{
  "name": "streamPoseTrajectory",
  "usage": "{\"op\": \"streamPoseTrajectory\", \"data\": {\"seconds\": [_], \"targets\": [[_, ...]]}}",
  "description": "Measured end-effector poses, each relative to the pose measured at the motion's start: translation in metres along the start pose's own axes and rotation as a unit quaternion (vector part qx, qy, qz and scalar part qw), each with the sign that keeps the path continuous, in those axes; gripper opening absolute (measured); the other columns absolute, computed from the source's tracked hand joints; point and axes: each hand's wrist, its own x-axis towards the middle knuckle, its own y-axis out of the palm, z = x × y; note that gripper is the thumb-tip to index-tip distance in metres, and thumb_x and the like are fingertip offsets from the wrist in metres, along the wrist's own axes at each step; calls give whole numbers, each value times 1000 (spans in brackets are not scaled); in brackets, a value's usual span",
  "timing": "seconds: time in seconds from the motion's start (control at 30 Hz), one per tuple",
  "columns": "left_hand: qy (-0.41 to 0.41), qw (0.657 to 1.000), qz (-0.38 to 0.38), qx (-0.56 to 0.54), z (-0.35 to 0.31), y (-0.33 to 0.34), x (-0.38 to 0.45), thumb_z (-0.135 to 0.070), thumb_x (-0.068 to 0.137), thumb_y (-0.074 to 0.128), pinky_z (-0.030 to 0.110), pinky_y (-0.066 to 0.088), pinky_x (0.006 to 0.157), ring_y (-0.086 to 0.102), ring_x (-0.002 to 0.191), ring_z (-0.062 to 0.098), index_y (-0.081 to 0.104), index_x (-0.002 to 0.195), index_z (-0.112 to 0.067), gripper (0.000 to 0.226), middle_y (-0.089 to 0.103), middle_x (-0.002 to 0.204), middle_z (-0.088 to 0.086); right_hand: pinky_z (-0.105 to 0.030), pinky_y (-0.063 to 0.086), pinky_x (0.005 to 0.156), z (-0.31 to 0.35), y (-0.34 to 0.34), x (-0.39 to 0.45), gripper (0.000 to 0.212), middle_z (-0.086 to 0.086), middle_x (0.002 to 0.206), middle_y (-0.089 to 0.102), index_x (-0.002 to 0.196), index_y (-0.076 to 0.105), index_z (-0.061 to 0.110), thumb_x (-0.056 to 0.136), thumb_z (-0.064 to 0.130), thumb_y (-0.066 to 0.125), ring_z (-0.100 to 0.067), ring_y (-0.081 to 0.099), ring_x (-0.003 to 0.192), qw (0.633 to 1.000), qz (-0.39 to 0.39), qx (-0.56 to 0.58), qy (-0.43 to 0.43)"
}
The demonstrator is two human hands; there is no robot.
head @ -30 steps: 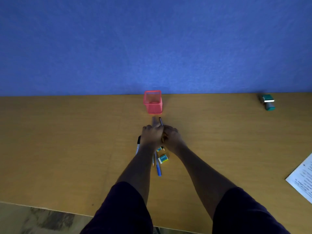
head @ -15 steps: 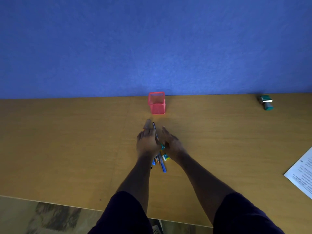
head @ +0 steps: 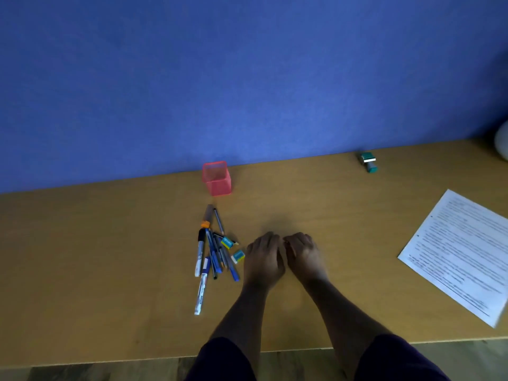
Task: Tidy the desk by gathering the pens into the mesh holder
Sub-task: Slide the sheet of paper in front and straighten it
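A small pink mesh holder [head: 217, 180] stands at the back of the wooden desk [head: 110, 257], against the blue wall. Nothing shows inside it. In front of it several pens and markers [head: 213, 254] lie in a loose bundle, including a white marker [head: 200, 254], a second white marker [head: 201, 294] nearer me and a brown one with an orange band [head: 208, 215]. My left hand [head: 264, 259] and my right hand [head: 302, 257] rest palm down side by side, just right of the bundle. Both hold nothing, and their fingers are loosely bent.
Two small blue-and-yellow erasers [head: 227, 242] [head: 238, 256] lie at the bundle's right edge, beside my left hand. A printed sheet of paper [head: 461, 251] lies at the right. A green stamp [head: 369, 162] sits at the back right.
Both hands have let go of the bundle of pens and moved off to its right. The pens now lie uncovered on the desk. The view has shifted, so the holder sits further left.
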Motion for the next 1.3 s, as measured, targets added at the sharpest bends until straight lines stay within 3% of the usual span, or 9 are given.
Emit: {"op": "streamPoseTrajectory", "data": {"seconds": [0.17,0.37,0.57,0.73,0.87,1.0,1.2,1.3], "targets": [[53,998,25,-15,-53,22,21,-32,95,52,38,50,100,57,128,21,58,134,-14,43,61,137,4,-39,56,75,-46,-32,-19,25,-9,108,66,114,66,8,90,15,63,-29,62,99,988,-59,-54,130],[126,991,27,33,-118,45,59,-40,100,49,43,45,103,55,128,23,59,132,-12,44,63,134,4,-42,53,87,-86,-74,-25,38,-15,121,65,125,61,2,88,8,63,-34,62,108,958,-120,-74,249],[134,988,62,36,-175,63,77,-42,96,55,43,43,101,61,118,22,55,137,-15,49,67,127,2,-45,44,99,-127,-112,-28,45,-13,131,55,131,55,5,89,17,62,-33,52,118,895,-184,-66,400],[102,989,108,15,-224,78,90,-42,95,61,44,41,102,64,112,25,44,147,-16,60,70,122,5,-45,42,100,-170,-150,-43,43,-17,129,57,129,57,1,87,7,62,-37,51,119,839,-267,-26,474],[85,986,141,8,-262,93,95,-47,91,66,44,43,101,61,118,25,43,147,-16,68,67,127,5,-42,38,104,-202,-179,-62,47,-15,136,53,133,53,4,86,7,60,-35,48,123,800,-279,-19,531],[61,982,180,17,-297,110,100,-54,85,70,44,51,89,63,107,28,58,114,-14,50,67,115,4,-42,38,106,-228,-199,-79,64,-10,145,46,143,40,13,84,14,63,-32,45,128,765,-267,-22,585],[11,974,225,26,-328,138,97,-57,80,74,46,51,91,53,116,29,57,122,-12,64,55,127,5,-46,36,104,-253,-213,-94,91,-15,144,43,147,28,9,76,46,72,-34,42,131,686,-206,-35,697],[-7,974,221,54,-338,148,92,-58,75,76,47,49,89,46,122,29,53,127,-10,75,47,134,6,-46,38,101,-261,-215,-98,100,-19,138,45,147,26,6,73,54,72,-35,42,127,668,-190,-46,718]]}}
